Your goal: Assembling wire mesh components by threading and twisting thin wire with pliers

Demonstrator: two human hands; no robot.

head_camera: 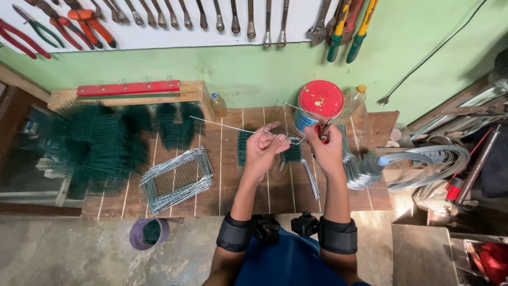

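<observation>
Head view, looking down: two bare hands meet above a wooden counter (233, 185). The left hand (262, 148) has its grip closed on a thin straight wire (222, 125) that runs off to the left. The right hand (327, 145) is closed around red-handled pliers (320, 130) at the wire's bent end. A stack of wire frames (177, 179) lies to the left, and a red-lidded tin (320, 99) stands just beyond the hands.
</observation>
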